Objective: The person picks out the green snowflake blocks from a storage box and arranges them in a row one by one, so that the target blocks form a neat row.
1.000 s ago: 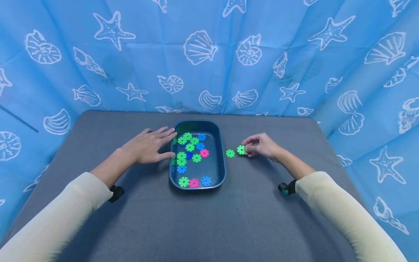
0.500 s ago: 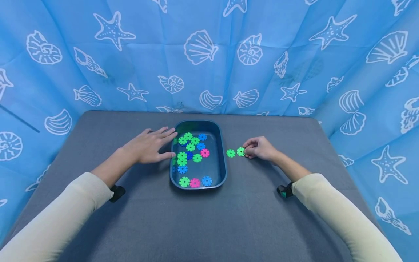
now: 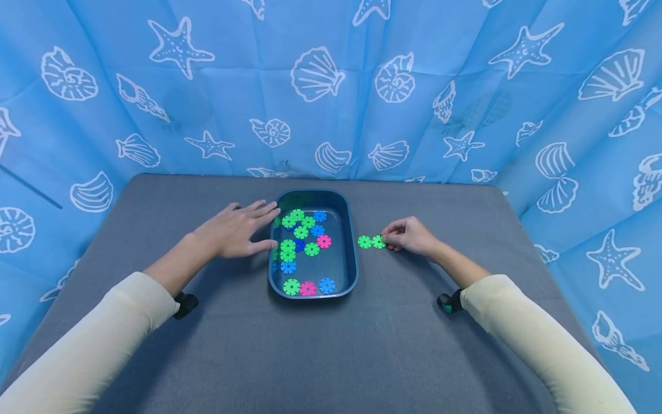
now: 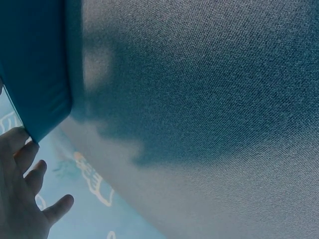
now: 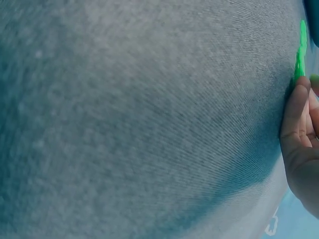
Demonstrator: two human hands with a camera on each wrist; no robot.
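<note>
In the head view my right hand (image 3: pixel 412 236) pinches a notched green plastic disc (image 3: pixel 378 242) flat, close over the table right of the tray. Its left edge meets a second green disc (image 3: pixel 364 242) lying by the tray's right wall. From the right wrist view the green discs (image 5: pixel 301 50) show edge-on beyond the fingertips. My left hand (image 3: pixel 235 230) is spread, its straight fingers and thumb resting at the left rim of the dark blue tray (image 3: pixel 353 253). The left wrist view has those fingers (image 4: pixel 30 154) at the tray's outer wall (image 4: pixel 40 74).
Inside the tray lie several more notched discs, among them a green disc (image 3: pixel 311 249), a pink disc (image 3: pixel 323 241) and a blue disc (image 3: pixel 327 286). A grey cloth covers the table (image 3: pixel 331 356). Behind it hangs a blue curtain (image 3: pixel 217 103) with white shell prints.
My right hand has brought its green disc left and slightly down, from apart to meeting the other green disc's edge. The left hand and tray have stayed put.
</note>
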